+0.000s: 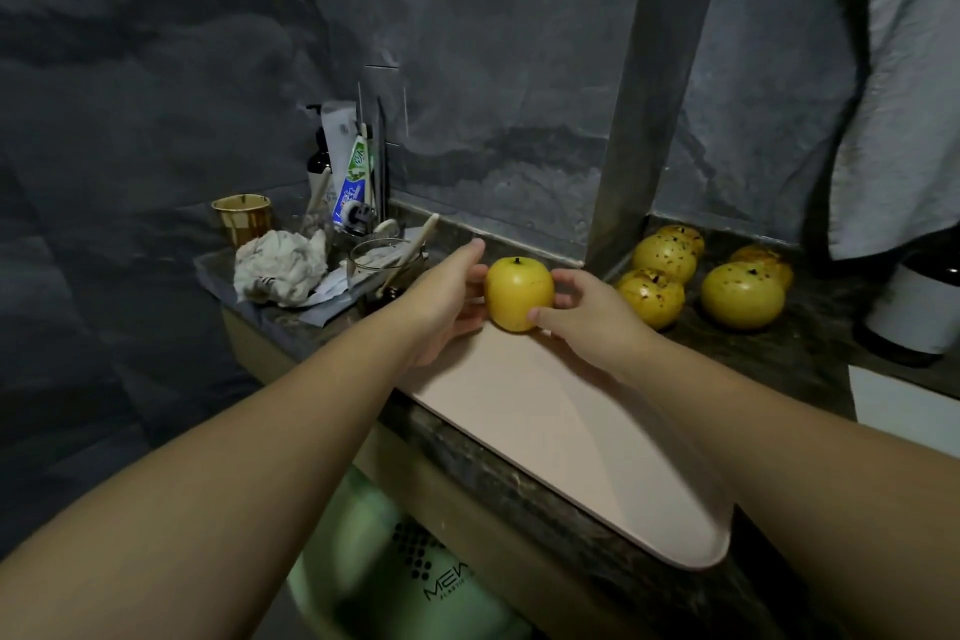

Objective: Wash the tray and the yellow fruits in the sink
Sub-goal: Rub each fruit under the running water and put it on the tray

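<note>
A yellow fruit (519,294) is sitting at the far end of a pale pink tray (571,431), and both hands are closing in on it from either side. The left hand (447,307) is cupping the fruit's left side with its fingers nearly straight, the index finger reaching past it toward the wall. The right hand (587,317) is gripping the fruit's right side, with the thumb pressing on its near face and the fingers curling round its far side. The tray is lying flat along the dark stone counter (779,348), its near corner hanging over the counter's edge.

To the right, five more yellow fruits (743,296) with brown speckles are resting on the counter near the wall, well apart from the tray. Far left, a crumpled white cloth (280,270) is lying beside a brown-streaked cup (241,218), a glass (384,265) holding a toothbrush, and an upright toothpaste tube (353,182). A green plastic basket (395,561) is standing below the counter edge. A pale towel (904,83) is hanging at the far right above a dark bottle (914,312) with a white label.
</note>
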